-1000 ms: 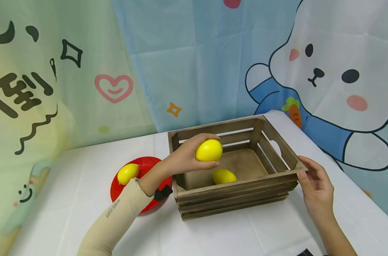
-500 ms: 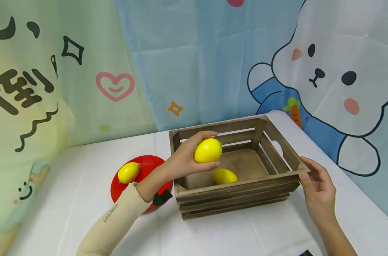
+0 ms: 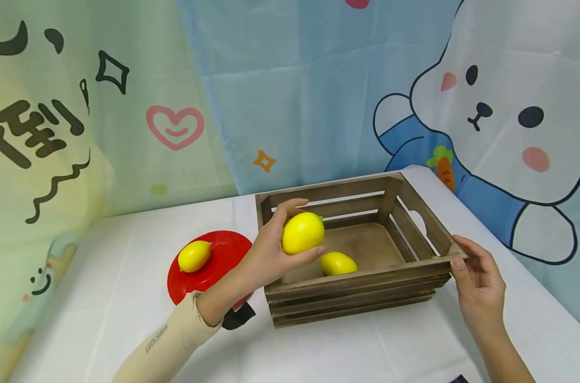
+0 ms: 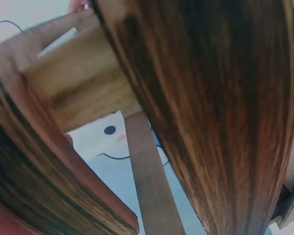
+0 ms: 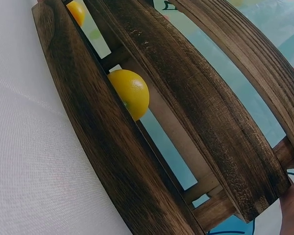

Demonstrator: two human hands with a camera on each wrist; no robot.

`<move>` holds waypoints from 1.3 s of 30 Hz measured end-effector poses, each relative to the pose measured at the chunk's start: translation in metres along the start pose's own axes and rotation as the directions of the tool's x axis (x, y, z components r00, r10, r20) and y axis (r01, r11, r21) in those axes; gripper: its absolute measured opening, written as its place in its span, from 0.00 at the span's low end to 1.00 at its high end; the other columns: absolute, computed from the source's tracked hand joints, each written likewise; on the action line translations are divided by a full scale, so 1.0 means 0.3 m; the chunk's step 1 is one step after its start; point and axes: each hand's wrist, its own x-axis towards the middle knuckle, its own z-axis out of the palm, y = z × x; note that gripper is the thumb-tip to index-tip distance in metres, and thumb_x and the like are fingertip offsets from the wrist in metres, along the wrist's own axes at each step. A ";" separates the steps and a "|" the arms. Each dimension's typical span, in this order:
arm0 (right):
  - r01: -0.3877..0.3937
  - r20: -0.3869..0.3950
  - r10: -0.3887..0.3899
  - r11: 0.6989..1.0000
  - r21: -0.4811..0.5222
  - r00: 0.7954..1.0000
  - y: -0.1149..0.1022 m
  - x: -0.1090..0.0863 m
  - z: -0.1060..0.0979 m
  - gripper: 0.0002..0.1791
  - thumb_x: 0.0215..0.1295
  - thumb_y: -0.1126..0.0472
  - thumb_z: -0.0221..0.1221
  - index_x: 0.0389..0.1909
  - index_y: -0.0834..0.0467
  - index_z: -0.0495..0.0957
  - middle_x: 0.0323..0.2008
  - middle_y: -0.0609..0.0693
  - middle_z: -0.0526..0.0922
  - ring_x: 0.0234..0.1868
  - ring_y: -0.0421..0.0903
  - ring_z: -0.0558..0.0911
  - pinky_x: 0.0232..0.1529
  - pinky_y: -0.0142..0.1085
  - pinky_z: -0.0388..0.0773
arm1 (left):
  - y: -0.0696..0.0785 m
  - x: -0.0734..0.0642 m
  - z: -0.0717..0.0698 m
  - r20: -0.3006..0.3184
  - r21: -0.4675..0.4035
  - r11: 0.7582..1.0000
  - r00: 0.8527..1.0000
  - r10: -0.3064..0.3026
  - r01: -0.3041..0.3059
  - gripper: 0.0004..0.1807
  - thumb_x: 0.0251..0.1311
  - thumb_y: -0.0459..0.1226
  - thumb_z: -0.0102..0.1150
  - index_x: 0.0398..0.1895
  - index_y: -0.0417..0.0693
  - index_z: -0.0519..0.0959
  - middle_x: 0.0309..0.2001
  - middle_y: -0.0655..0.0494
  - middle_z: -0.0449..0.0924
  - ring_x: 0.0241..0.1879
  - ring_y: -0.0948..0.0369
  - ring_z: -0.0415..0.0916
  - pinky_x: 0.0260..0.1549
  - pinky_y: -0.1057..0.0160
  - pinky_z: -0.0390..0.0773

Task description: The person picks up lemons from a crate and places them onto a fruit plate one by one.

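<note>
My left hand holds a yellow lemon over the left part of a brown slatted wooden crate. Fingers and thumb curl round the fruit. Inside the crate, close to its front wall, lies a second lemon, also visible through the slats as a yellow lemon in the right wrist view. My right hand grips the crate's near right corner, thumb in front and fingers behind. A third lemon rests on a red plate left of the crate. Crate slats fill the left wrist view.
A white cloth covers the table. Behind it hangs a printed curtain with a cartoon rabbit, close to the crate's back side. Part of a black object shows at the bottom edge.
My left hand, with the lemon in it, has shifted slightly left and down over the crate. The right hand keeps its grip on the corner. The head view has tilted a little.
</note>
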 end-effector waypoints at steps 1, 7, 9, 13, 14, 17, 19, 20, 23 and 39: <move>-0.003 -0.002 0.003 1.000 -0.004 1.000 0.000 -0.001 0.000 0.22 0.65 0.80 0.49 0.61 0.74 0.69 0.52 0.52 0.78 0.43 0.40 0.74 0.43 0.21 0.74 | 0.002 -0.007 0.000 -0.005 -0.005 1.000 1.000 0.003 -0.003 0.40 0.52 0.36 0.71 0.67 0.52 0.60 0.57 0.53 0.72 0.45 0.58 0.76 0.40 0.60 0.82; 0.001 0.007 -0.001 1.000 0.003 1.000 0.005 0.000 -0.002 0.23 0.65 0.81 0.49 0.62 0.73 0.69 0.53 0.53 0.77 0.43 0.41 0.73 0.43 0.21 0.74 | 0.019 -0.062 -0.003 -0.034 -0.075 0.996 0.999 0.034 -0.037 0.39 0.50 0.33 0.71 0.65 0.48 0.62 0.57 0.53 0.72 0.49 0.56 0.74 0.41 0.58 0.83; 0.012 0.012 -0.012 1.000 0.012 1.000 0.009 0.001 -0.003 0.23 0.65 0.81 0.49 0.62 0.73 0.69 0.52 0.53 0.77 0.43 0.41 0.73 0.43 0.21 0.74 | 0.024 -0.078 -0.005 -0.040 -0.088 0.995 0.998 0.046 -0.049 0.38 0.50 0.32 0.71 0.64 0.47 0.62 0.57 0.52 0.72 0.49 0.55 0.74 0.42 0.58 0.83; 0.027 0.011 -0.027 0.999 0.041 1.000 0.015 0.005 0.001 0.23 0.65 0.81 0.49 0.61 0.74 0.69 0.52 0.54 0.77 0.43 0.41 0.73 0.42 0.21 0.74 | 0.027 -0.102 -0.013 -0.052 -0.096 0.993 0.997 0.063 -0.067 0.38 0.49 0.31 0.71 0.63 0.46 0.62 0.56 0.51 0.72 0.49 0.55 0.74 0.42 0.57 0.83; 0.028 0.006 -0.028 0.999 0.046 1.000 0.015 0.006 0.002 0.23 0.65 0.81 0.49 0.61 0.74 0.69 0.51 0.54 0.77 0.43 0.41 0.74 0.42 0.21 0.74 | 0.026 -0.106 -0.015 -0.055 -0.099 0.992 0.996 0.066 -0.072 0.38 0.48 0.30 0.71 0.63 0.46 0.63 0.56 0.51 0.72 0.49 0.55 0.73 0.42 0.57 0.83; 0.030 -0.005 -0.030 0.997 0.064 1.000 0.017 0.009 0.003 0.22 0.65 0.80 0.49 0.61 0.74 0.69 0.51 0.54 0.78 0.42 0.41 0.74 0.42 0.21 0.75 | 0.020 -0.118 -0.023 -0.055 -0.102 0.991 0.995 0.082 -0.087 0.38 0.48 0.31 0.72 0.63 0.47 0.64 0.56 0.51 0.72 0.49 0.55 0.73 0.42 0.57 0.83; 0.028 -0.006 -0.028 0.997 0.071 1.000 0.019 0.009 0.002 0.22 0.65 0.80 0.50 0.61 0.74 0.69 0.51 0.55 0.78 0.42 0.41 0.74 0.43 0.22 0.75 | 0.014 -0.129 -0.029 -0.056 -0.101 0.990 0.994 0.094 -0.100 0.37 0.48 0.32 0.72 0.63 0.48 0.65 0.56 0.52 0.73 0.49 0.55 0.73 0.42 0.57 0.83; 0.027 -0.006 -0.026 0.997 0.074 1.000 0.020 0.008 0.002 0.22 0.65 0.80 0.50 0.61 0.74 0.69 0.51 0.55 0.78 0.42 0.41 0.74 0.43 0.22 0.75 | 0.012 -0.136 -0.033 -0.059 -0.100 0.989 0.993 0.104 -0.109 0.37 0.48 0.32 0.72 0.63 0.48 0.65 0.56 0.51 0.73 0.50 0.55 0.74 0.42 0.56 0.83; 0.024 -0.001 -0.024 0.996 0.092 1.000 0.025 0.006 0.003 0.22 0.65 0.80 0.50 0.61 0.75 0.69 0.51 0.56 0.78 0.44 0.43 0.75 0.44 0.22 0.76 | 0.013 -0.160 -0.045 -0.070 -0.105 0.985 0.990 0.126 -0.133 0.37 0.48 0.33 0.73 0.62 0.49 0.66 0.57 0.51 0.72 0.51 0.54 0.73 0.42 0.56 0.83; 0.035 0.005 -0.036 0.982 0.186 0.999 0.034 0.004 0.014 0.21 0.66 0.80 0.49 0.60 0.79 0.65 0.51 0.59 0.77 0.46 0.45 0.78 0.48 0.25 0.78 | -0.002 -0.271 -0.115 -0.146 -0.110 0.977 0.975 0.166 -0.183 0.36 0.46 0.33 0.75 0.60 0.43 0.69 0.57 0.46 0.70 0.54 0.53 0.70 0.46 0.56 0.82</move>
